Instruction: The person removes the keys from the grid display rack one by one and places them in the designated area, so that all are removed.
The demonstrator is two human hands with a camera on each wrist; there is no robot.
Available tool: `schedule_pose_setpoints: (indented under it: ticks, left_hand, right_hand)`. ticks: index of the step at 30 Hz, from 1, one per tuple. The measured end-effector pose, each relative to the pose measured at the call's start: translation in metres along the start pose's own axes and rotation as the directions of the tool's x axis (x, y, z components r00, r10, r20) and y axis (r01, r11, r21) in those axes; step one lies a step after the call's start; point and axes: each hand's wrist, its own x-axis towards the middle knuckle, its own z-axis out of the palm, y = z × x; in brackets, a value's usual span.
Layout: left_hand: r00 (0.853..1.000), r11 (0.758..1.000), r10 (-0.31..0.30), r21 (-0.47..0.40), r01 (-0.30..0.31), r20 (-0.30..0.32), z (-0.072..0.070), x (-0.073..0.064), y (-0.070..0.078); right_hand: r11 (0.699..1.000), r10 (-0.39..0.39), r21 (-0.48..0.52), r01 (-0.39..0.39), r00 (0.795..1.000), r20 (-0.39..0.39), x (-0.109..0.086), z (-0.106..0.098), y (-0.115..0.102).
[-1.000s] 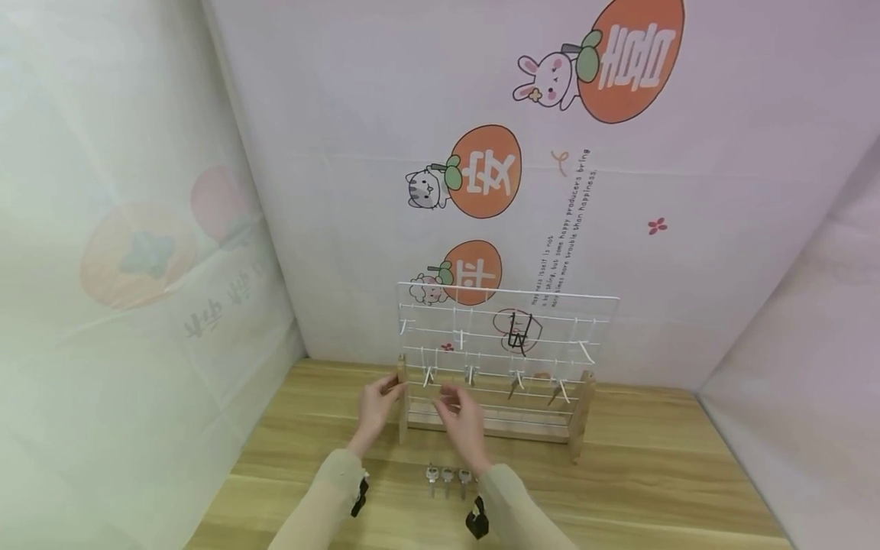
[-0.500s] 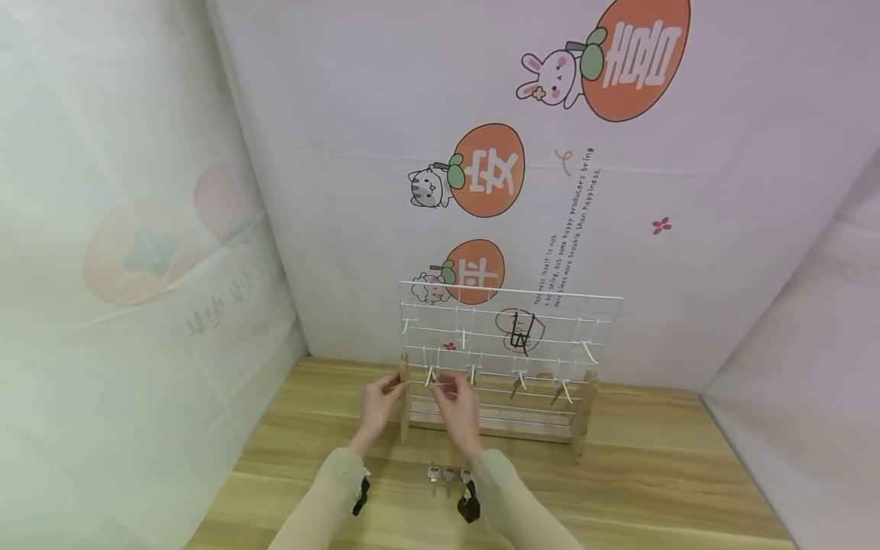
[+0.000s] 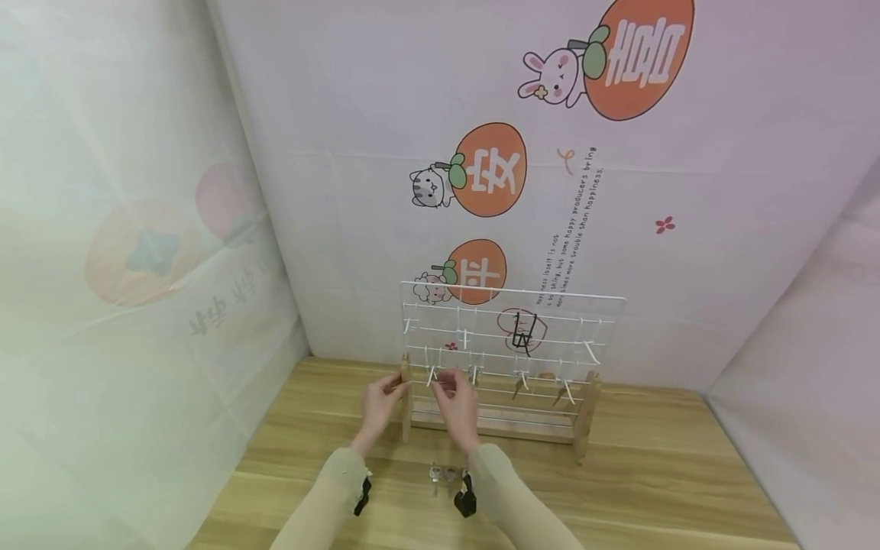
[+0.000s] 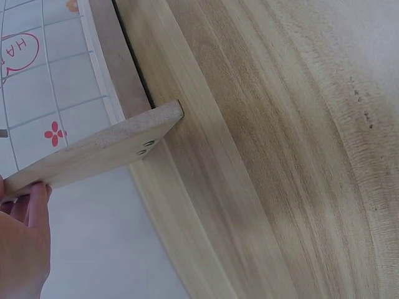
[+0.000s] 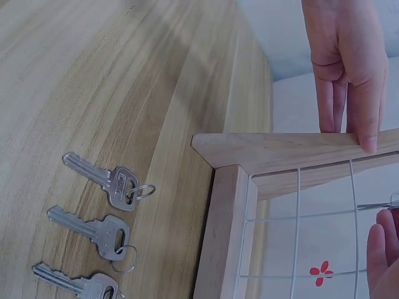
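My left hand (image 3: 378,402) grips the left wooden post (image 4: 93,152) of a wire grid rack (image 3: 509,291), its thumb and fingers on either side of the wood. At the lower left hook (image 3: 431,376), my right hand (image 3: 458,403) pinches a key between thumb and fingers. Just beside the right fingertips, the thin key blade (image 5: 369,206) shows in the right wrist view, while the key's head is mostly hidden at the frame edge. More keys hang from the other lower hooks, such as a key (image 3: 519,388) right of the hand.
On the wooden table (image 3: 660,466) in front of the rack lie several silver keys with rings, among them a toothed key (image 5: 103,233). A black easel-like wire piece (image 3: 524,334) shows at the upper grid. Printed cloth (image 3: 357,229) stands behind and at both sides.
My right hand has moved up and slightly left to the lower left hook, and over the last half second it has stayed there. The left hand keeps its grip on the post.
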Motion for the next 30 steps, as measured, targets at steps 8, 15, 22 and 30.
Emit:
schedule_pose_setpoints:
  ticks: [8,15,22,30]
  left_hand:
    - [1.0,1.0,0.0,-0.006,0.0,0.012,0.0001,-0.0004,-0.0001]
    - [1.0,1.0,-0.01,-0.004,0.01,0.005,0.0004,-0.0003,0.0004]
    - [1.0,1.0,-0.016,0.003,0.016,0.003,0.0006,-0.0012,0.0011]
    - [1.0,1.0,-0.017,0.015,0.017,-0.007,0.002,-0.0014,0.0011]
  right_hand:
    - [1.0,-0.009,0.006,0.009,1.0,-0.01,0.003,0.0053,0.0001]
    - [1.0,0.019,-0.005,-0.019,1.0,-0.02,0.0042,0.0074,-0.0047]
    - [0.999,0.031,-0.013,-0.031,0.999,-0.031,0.0059,0.0089,-0.0062]
    - [1.0,-0.012,-0.016,0.011,0.999,-0.047,0.0048,0.0083,-0.0025]
